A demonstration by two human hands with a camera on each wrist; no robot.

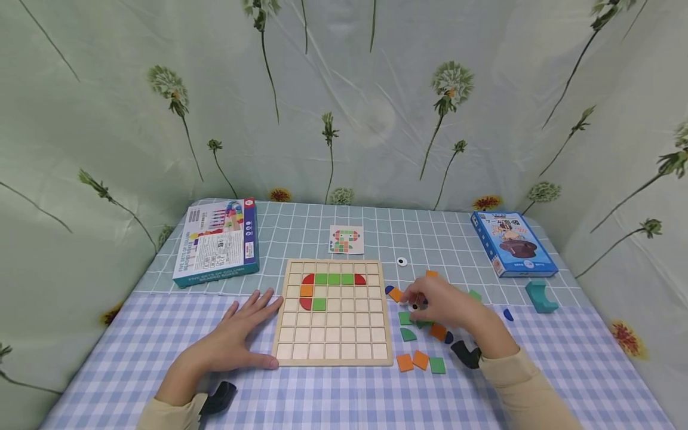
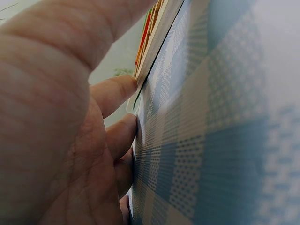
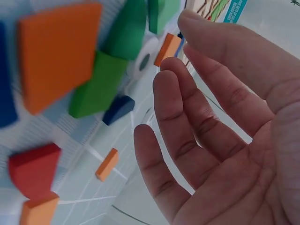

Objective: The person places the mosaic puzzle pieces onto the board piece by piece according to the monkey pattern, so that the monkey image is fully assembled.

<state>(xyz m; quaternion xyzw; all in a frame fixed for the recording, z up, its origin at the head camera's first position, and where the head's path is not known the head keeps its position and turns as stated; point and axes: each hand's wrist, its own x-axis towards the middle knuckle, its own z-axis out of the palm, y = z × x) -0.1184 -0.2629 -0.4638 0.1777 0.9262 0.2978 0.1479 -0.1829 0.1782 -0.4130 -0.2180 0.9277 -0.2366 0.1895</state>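
While the left hand (image 1: 242, 335) touches the left edge of the grid board (image 1: 333, 362), the right hand (image 1: 443, 303) hovers over loose tiles (image 1: 438, 365).
The left grip is relaxed, fingers spread; the right grip is slightly curved, nothing visible in it. On the checked surface (image 1: 322, 403), the board holds red, green and orange set tiles (image 1: 334, 279) in its upper half; the loose ones lie to its right.

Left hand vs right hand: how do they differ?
The left hand is spread wide; the right hand is loosely curved.
The left hand touches the left edge of the board; the right hand is over loose pieces right of it.
Both: bare, with beige sleeves.
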